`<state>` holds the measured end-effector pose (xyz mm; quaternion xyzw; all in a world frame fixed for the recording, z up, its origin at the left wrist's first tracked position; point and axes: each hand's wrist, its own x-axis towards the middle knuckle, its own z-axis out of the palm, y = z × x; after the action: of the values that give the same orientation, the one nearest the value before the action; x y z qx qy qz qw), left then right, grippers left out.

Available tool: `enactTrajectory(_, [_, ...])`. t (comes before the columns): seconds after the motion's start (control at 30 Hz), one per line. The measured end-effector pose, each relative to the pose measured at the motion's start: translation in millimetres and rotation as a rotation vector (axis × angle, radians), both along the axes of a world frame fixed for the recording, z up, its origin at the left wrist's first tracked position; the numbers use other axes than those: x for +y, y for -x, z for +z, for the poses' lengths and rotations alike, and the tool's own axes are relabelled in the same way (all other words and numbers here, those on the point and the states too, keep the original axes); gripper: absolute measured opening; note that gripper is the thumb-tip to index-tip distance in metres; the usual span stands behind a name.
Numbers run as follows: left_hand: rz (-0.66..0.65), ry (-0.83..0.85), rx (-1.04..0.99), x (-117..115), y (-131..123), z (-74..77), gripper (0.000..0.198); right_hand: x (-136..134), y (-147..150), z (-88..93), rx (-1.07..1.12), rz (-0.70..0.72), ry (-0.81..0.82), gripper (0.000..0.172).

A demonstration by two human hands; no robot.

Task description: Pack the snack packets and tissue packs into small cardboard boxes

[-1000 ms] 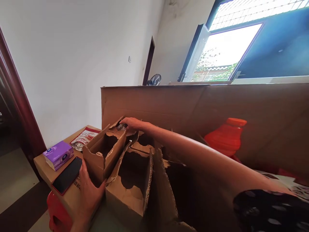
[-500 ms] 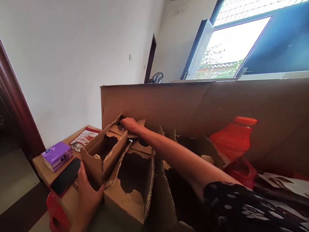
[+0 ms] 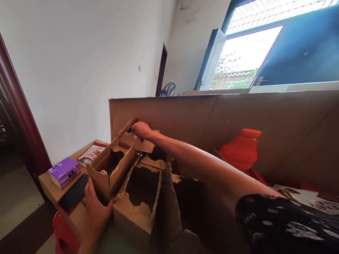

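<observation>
A narrow open-topped cardboard box (image 3: pixel 120 178) with torn edges stands at the left. My left hand (image 3: pixel 96 211) spans its near end, fingers at the left corner and thumb towards the right side. At the far end, my right hand (image 3: pixel 141 130) is closed on a piece of cardboard (image 3: pixel 127 138) that tilts up against the large cardboard wall. Its fingertips are mostly hidden, and something dark shows just behind them. A second torn cardboard box (image 3: pixel 135 215) stands beside the first, under my right forearm.
On a carton (image 3: pixel 45 185) at the left lie a purple tissue pack (image 3: pixel 65 171), a phone (image 3: pixel 73 194) and a red-and-white packet (image 3: pixel 92 153). A large cardboard wall (image 3: pixel 185 116) runs behind. An orange-red plastic bottle (image 3: pixel 242 150) stands at the right; a red plastic object (image 3: pixel 63 231) is lower left.
My right hand has pulled the far piece of cardboard upwards, so it stands higher. My left hand stays at the near end of the box. The view has shifted slightly.
</observation>
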<state>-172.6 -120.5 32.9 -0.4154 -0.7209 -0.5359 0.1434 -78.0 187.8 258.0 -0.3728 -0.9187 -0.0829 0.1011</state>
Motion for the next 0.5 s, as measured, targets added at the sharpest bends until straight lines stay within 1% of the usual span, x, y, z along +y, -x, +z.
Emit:
enactTrajectory(0.1, [0.024,0.008,0.03,0,0,0.4,0.105,0,-3,3.4,0.026,-0.006,0.011,0.033])
enactTrajectory(0.27, [0.037,0.015,0.019,1,0,2.9,0.104,3,-5,10.0,0.13,-0.038,0.018,0.032])
enactTrajectory(0.33, [0.035,0.008,0.015,1,-1,3.1,0.104,5,-6,13.3,0.211,-0.053,0.008,0.028])
enactTrajectory(0.4, [0.036,0.003,0.016,1,-2,2.1,0.105,7,-9,19.1,0.325,-0.072,-0.019,0.019])
enactTrajectory(0.43, [0.037,0.004,0.023,1,-3,1.2,0.105,8,-11,23.7,0.391,-0.079,-0.038,0.017])
enactTrajectory(0.5, [0.05,0.005,0.036,2,-1,-0.6,0.104,8,-18,37.3,0.527,-0.075,-0.081,0.024])
